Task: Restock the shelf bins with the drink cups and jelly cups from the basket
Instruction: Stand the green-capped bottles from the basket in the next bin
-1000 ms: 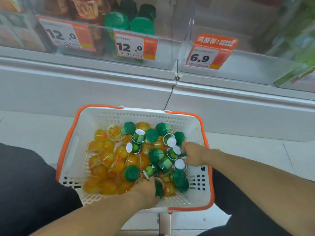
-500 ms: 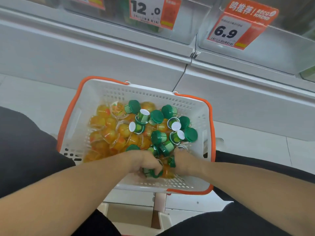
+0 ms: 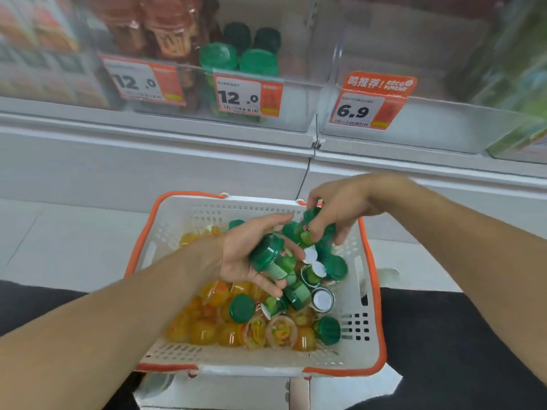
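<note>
A white basket [image 3: 371, 294] with an orange rim sits in front of me, holding several green-capped drink cups [image 3: 325, 329] and orange jelly cups [image 3: 204, 331]. My left hand [image 3: 245, 253] is lifted above the basket and grips green drink cups [image 3: 266, 255] in its palm. My right hand [image 3: 340, 211] hovers over the basket's far right corner and pinches another green drink cup [image 3: 307, 229]. On the shelf above, a clear bin [image 3: 296, 113] tagged 12.0 holds a few green-capped cups [image 3: 219, 57]. The bin [image 3: 429, 128] tagged 6.9 looks bare.
Brown bottles [image 3: 165, 34] stand in the bin to the left, behind another 12.0 tag. Green packets [image 3: 515, 84] fill the bin at far right. A white shelf ledge [image 3: 177, 134] runs below the bins. My dark-clad legs flank the basket.
Both hands have risen out of the basket's near end, each lifting green drink cups. The view has tilted up toward the shelf bins.
</note>
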Motion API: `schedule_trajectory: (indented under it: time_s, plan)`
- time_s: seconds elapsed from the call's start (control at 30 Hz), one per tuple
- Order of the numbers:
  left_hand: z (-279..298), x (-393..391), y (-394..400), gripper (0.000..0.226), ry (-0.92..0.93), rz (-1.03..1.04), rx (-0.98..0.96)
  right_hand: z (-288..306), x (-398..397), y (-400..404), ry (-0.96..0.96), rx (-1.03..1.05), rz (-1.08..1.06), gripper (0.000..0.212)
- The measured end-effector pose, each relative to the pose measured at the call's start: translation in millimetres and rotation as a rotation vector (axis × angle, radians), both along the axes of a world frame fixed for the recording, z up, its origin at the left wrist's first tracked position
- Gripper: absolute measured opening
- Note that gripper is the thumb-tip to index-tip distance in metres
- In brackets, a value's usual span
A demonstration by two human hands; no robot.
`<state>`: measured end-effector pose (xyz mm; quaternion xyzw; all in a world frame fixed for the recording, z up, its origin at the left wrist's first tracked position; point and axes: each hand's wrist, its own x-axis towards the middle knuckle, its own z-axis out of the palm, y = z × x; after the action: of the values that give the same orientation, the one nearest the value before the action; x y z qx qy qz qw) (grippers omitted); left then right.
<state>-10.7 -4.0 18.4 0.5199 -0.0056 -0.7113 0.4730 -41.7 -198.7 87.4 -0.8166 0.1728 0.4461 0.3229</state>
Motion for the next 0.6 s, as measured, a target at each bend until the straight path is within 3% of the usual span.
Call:
schedule_trajectory:
  time_s: [0.13,0.23,0.33,0.43,0.6]
  plan:
    - [50,15,10,0.054,-0.248,0.081,-0.015,56,11,1,-0.239,-0.089,0.081,0.045]
    - [88,28,20,0.045,-0.395,0.147,-0.093,84,14,15,-0.503,0.009,0.042,0.042]
    - [123,42,29,0.043,-0.503,0.262,-0.168,94,18,31,-0.777,0.081,-0.078,0.052]
    - [152,55,33,0.042,-0.586,0.369,-0.197,97,27,44,-0.998,0.229,-0.369,0.069]
    - [165,76,29,0.046,-0.643,0.472,-0.244,95,53,49,-1.186,0.389,-0.628,0.058]
